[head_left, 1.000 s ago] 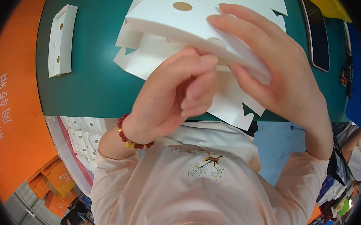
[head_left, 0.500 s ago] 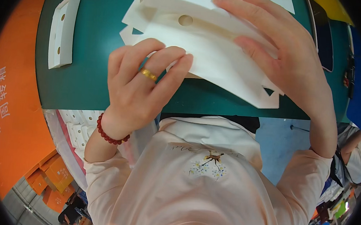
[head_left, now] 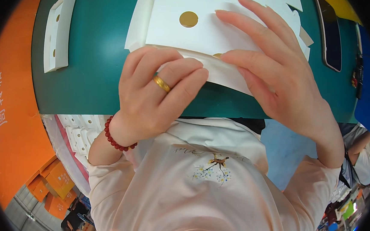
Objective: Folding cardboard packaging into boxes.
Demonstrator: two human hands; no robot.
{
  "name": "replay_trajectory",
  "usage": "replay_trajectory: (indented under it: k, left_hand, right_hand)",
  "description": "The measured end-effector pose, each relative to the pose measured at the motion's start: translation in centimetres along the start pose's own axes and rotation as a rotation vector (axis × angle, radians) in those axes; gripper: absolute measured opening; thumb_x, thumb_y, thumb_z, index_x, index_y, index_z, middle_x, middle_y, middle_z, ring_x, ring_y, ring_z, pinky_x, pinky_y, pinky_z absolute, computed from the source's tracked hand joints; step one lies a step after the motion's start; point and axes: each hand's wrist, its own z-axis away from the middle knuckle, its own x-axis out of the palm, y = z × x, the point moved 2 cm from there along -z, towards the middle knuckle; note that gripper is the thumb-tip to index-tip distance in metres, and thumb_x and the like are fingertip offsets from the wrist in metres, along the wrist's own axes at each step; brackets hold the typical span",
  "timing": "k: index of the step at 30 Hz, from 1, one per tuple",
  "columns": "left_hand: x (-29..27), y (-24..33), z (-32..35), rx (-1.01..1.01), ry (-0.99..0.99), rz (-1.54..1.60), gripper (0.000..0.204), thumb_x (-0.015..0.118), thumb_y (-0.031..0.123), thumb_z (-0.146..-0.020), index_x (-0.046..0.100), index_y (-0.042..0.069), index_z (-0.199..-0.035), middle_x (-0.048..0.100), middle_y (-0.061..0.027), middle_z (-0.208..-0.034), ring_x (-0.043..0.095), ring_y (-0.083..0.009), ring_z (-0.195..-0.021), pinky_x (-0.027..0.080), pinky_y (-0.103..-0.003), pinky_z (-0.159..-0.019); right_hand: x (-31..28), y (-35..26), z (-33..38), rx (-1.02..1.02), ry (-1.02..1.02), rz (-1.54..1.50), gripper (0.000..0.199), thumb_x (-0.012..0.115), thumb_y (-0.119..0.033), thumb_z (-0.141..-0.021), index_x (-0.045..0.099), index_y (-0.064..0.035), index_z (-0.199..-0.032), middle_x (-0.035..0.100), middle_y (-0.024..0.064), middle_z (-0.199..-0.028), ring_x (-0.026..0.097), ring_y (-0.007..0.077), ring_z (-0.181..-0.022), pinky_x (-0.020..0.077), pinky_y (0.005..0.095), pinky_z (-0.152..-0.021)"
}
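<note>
A white cardboard box blank (head_left: 169,30) with round holes lies on the green table at the far middle, its side flaps partly raised. Along its near edge, a long strip is folded down. My left hand (head_left: 150,93), wearing a gold ring and a red bead bracelet, is closed with its fingertips on that near edge. Over the right part of the card is my right hand (head_left: 278,75), fingers spread. Its lower fingers and thumb are at the near fold, while the upper fingers stretch across the flat panel.
A folded white box (head_left: 58,33) with holes stands at the left of the green table (head_left: 93,79). A dark-screened phone (head_left: 330,35) lies at the far right. Several white boxes (head_left: 79,138) fill a lined container at the lower left, beside a large orange crate (head_left: 13,116).
The near panel has gone from lying outspread toward me to being folded down along the near edge. My left hand has shifted slightly right and nearer; the right fingers have spread.
</note>
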Motion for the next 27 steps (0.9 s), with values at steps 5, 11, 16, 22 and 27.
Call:
replay_trajectory:
  k: [5,11,16,22,27]
  left_hand:
    - [-0.6,1.7,0.3,0.001,-0.072,-0.013,0.032,0.079,0.003,-0.073,0.073,0.009,-0.104,0.073,-0.0021,-0.101,0.062,-0.0230,-0.088,0.048,-0.037,-0.077]
    - [-0.7,2.2,0.6,-0.036,-0.098,-0.044,0.029,0.079,0.007,-0.076,0.073,0.012,-0.104,0.074,0.0002,-0.103,0.062,-0.0220,-0.088,0.045,-0.037,-0.080]
    - [0.2,2.4,0.6,-0.040,0.006,-0.074,0.022,0.069,0.008,-0.073,0.070,0.010,-0.095,0.070,0.0007,-0.094,0.063,-0.0199,-0.083,0.045,-0.038,-0.079]
    - [-0.3,2.6,0.2,-0.140,-0.114,-0.003,0.032,0.081,0.003,-0.070,0.072,0.012,-0.099,0.071,-0.0009,-0.099,0.060,-0.0239,-0.089,0.045,-0.037,-0.081]
    - [-0.3,2.3,-0.8,-0.265,-0.158,0.063,0.030,0.080,0.000,-0.069,0.072,0.011,-0.096,0.067,-0.0012,-0.094,0.059,-0.0256,-0.089,0.047,-0.036,-0.076]
  right_hand:
    - [2.3,0.8,1.1,-0.294,0.220,0.208,0.043,0.069,0.002,-0.073,0.067,-0.0067,-0.115,0.053,0.0197,-0.146,0.043,0.0436,-0.141,0.0335,0.0553,-0.115]
    - [2.7,-1.2,2.4,-0.189,0.139,0.192,0.042,0.074,0.000,-0.064,0.066,-0.0043,-0.105,0.054,0.0207,-0.146,0.038,0.0501,-0.143,0.0270,0.0649,-0.115]
    - [3.5,-1.2,2.8,-0.119,0.149,0.194,0.038,0.078,-0.006,-0.066,0.066,-0.0036,-0.103,0.057,0.0194,-0.143,0.040,0.0492,-0.142,0.0271,0.0648,-0.116]
    - [3.2,-0.8,2.8,-0.133,0.145,0.219,0.032,0.077,-0.001,-0.070,0.066,-0.0047,-0.100,0.057,0.0185,-0.143,0.042,0.0464,-0.142,0.0290,0.0635,-0.116]
    - [3.0,-0.4,2.2,-0.134,0.210,0.175,0.029,0.074,0.005,-0.072,0.068,-0.0052,-0.099,0.063,0.0129,-0.127,0.055,0.0375,-0.122,0.0462,0.0459,-0.100]
